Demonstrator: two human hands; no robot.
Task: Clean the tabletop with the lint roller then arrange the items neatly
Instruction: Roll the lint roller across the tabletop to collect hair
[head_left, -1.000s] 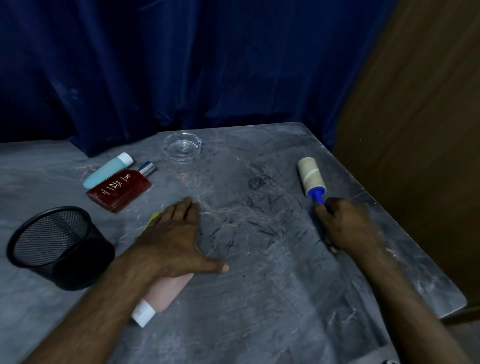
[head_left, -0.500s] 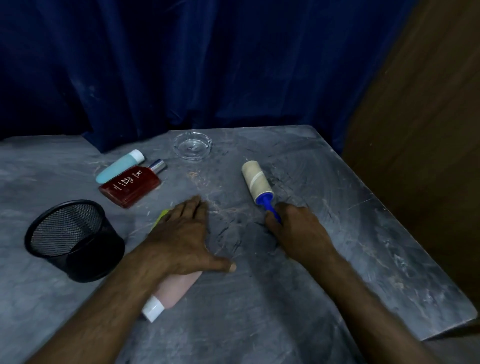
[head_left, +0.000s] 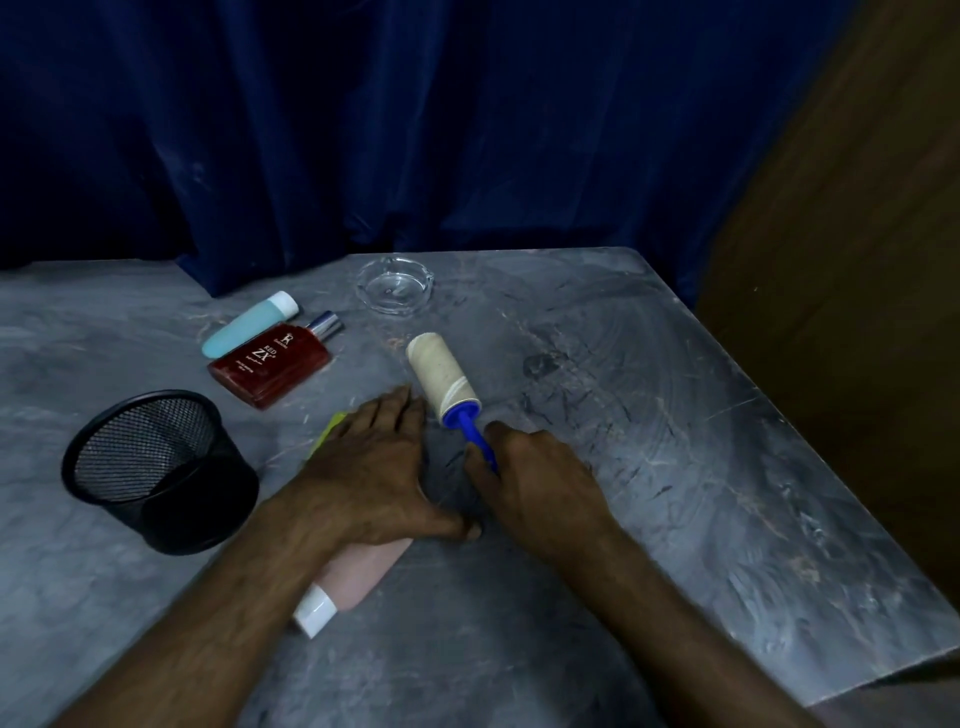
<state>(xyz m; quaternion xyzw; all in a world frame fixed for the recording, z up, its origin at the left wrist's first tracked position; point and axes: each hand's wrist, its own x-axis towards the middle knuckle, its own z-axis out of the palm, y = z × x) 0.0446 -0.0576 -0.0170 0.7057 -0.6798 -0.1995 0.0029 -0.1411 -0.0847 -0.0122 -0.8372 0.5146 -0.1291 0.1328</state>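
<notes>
Gripping the blue handle of the lint roller (head_left: 444, 376) in your right hand (head_left: 540, 483), fingers curled round it, you hold its pale roll down on the grey tabletop (head_left: 675, 441), just beside the fingertips of your left hand (head_left: 379, 467), which lies spread, palm down, over a pink bottle (head_left: 358, 571) lying on its side. A black mesh cup (head_left: 156, 467) stands to the left, a red bottle (head_left: 270, 364) and a pale blue tube (head_left: 249, 325) lie side by side beyond it, and a glass ashtray (head_left: 396, 286) sits near the far edge, before a dark blue curtain (head_left: 415, 130).
</notes>
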